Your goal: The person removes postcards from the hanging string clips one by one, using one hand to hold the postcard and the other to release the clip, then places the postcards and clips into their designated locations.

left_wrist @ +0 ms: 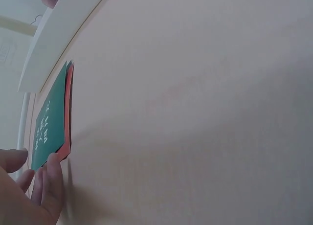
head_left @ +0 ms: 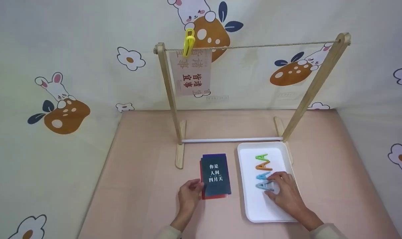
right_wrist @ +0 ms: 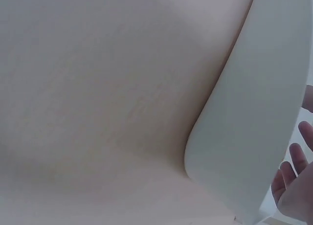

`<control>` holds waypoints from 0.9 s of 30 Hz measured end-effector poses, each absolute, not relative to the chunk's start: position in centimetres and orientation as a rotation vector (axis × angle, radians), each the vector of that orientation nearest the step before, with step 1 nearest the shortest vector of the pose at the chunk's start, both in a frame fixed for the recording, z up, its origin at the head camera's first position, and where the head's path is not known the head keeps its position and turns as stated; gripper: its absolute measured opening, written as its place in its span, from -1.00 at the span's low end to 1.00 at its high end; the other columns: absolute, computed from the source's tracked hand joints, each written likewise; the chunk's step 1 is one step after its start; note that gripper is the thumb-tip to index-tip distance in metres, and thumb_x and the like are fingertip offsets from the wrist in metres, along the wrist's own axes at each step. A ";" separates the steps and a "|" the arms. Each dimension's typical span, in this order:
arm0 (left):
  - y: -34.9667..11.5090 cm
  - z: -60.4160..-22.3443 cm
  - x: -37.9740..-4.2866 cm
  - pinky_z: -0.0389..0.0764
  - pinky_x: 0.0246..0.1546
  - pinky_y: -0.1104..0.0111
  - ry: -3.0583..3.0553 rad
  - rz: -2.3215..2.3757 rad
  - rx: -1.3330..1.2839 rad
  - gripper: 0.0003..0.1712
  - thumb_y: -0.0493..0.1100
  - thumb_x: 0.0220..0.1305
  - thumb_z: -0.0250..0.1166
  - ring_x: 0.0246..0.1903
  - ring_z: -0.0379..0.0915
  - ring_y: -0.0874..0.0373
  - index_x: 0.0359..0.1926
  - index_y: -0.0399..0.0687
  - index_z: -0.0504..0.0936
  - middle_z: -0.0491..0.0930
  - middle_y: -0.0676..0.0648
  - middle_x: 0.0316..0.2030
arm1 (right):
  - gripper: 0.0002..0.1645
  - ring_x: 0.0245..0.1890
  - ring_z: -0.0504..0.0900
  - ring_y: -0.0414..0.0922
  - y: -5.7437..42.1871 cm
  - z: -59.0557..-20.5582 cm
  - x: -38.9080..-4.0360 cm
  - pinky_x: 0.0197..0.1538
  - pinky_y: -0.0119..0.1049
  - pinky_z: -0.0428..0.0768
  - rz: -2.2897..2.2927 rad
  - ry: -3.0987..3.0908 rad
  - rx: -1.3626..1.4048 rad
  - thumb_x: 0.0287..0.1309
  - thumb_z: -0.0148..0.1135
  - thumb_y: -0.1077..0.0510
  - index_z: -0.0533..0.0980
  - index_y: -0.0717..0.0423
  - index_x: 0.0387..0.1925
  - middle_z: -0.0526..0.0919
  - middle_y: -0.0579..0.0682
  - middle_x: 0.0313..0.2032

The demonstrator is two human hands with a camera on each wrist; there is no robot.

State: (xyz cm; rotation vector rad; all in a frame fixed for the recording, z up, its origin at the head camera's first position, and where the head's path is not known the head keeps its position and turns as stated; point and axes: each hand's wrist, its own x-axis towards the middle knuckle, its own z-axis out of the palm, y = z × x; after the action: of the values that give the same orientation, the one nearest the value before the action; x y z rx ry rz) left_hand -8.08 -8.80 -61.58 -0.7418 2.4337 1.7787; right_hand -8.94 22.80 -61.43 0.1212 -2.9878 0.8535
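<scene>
My right hand (head_left: 287, 192) is over the white tray (head_left: 254, 212), thumb and index finger apart on either side of a light blue clothespin (head_left: 263, 186). Just above that lie another blue clothespin (head_left: 262, 176), an orange one (head_left: 263, 165) and a green one (head_left: 261, 157). My left hand (head_left: 190, 196) is at the lower left edge of a small stack of cards, with a dark green card (head_left: 216, 186) on top and a red card (left_wrist: 68, 122) below. In the left wrist view, its fingertips touch the stack's near corner, thumb apart.
Behind the tray stands a wooden frame (head_left: 315, 86) with a rope (head_left: 270, 45) across its top and a white bar (head_left: 231, 140) low down. A yellow clothespin (head_left: 188, 43) clips a pale pink printed sheet (head_left: 191, 73) to the rope's left part. Patterned cloth surrounds the table.
</scene>
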 end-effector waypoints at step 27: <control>-11.8 -56.7 -10.6 0.72 0.03 0.17 2.527 1.677 -0.168 -0.40 0.04 0.23 0.43 0.04 0.61 -0.07 0.20 -0.17 0.57 0.65 -0.21 0.05 | -0.22 0.00 0.59 -0.05 22.1 -57.2 -10.6 -0.08 -0.19 0.59 0.503 -2.615 0.768 -0.32 0.71 -0.04 0.58 0.03 0.04 0.63 0.00 0.00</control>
State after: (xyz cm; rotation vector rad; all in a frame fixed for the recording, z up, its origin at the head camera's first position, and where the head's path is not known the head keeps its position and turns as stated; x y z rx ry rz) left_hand -10.59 -11.81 -56.70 -0.1683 2.5273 1.6766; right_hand -10.61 22.12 -57.21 0.7678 -2.6152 0.5029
